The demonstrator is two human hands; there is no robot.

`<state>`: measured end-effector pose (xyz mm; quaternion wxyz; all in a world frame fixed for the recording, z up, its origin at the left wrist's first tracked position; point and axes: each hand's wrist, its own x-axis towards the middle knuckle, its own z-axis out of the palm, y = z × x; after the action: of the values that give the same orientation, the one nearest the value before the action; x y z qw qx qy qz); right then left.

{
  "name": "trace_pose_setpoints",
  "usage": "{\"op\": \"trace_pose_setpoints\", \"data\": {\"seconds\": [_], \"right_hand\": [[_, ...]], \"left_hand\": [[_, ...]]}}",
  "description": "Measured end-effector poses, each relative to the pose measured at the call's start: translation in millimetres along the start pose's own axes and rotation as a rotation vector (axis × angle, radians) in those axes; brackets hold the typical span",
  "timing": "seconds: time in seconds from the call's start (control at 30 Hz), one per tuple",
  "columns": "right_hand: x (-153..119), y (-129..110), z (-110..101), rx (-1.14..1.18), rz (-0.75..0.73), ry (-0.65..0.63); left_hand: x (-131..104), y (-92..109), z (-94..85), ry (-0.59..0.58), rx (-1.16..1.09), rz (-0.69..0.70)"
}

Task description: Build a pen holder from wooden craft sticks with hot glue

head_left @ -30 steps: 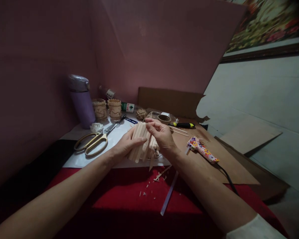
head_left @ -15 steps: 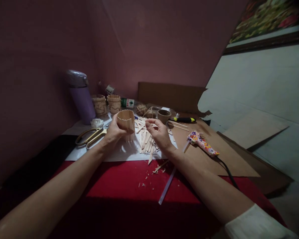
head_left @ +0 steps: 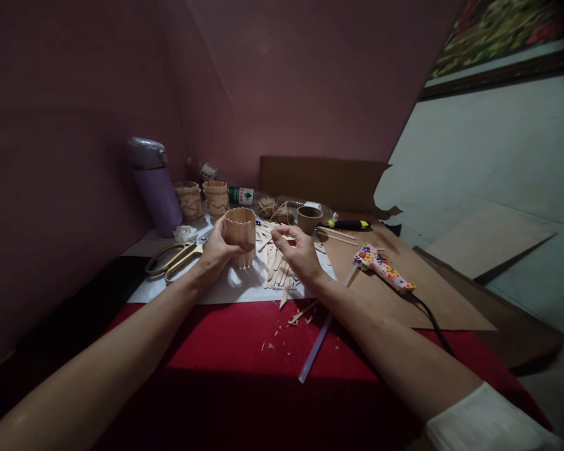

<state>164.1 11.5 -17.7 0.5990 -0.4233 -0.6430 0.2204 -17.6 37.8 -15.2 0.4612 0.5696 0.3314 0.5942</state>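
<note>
My left hand is wrapped round the side of a cup covered in upright wooden craft sticks. The cup is close to upright, and its scalloped rim faces up. Just right of it, my right hand hovers with thumb and fingertips pinched together. Whatever may be between those fingertips is too small to make out. Beneath and beside the right hand lies a loose pile of craft sticks on a white sheet.
Gold-handled scissors and a purple bottle stand left. Behind are two decorated cups, twine, a brown pot and a utility knife. A flowered glue gun rests on cardboard; a glue stick lies nearer.
The stick-covered cup has tipped more upright and shifted slightly right and down in my left hand. My right hand has moved a touch left, still pinched.
</note>
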Motion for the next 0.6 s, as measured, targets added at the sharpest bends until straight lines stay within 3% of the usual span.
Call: {"op": "trace_pose_setpoints", "data": {"seconds": [0.6], "right_hand": [[-0.8, 3.0, 2.9, -0.018, -0.022, -0.066]], "left_hand": [[0.4, -7.9, -2.9, -0.010, 0.058, -0.017]]}}
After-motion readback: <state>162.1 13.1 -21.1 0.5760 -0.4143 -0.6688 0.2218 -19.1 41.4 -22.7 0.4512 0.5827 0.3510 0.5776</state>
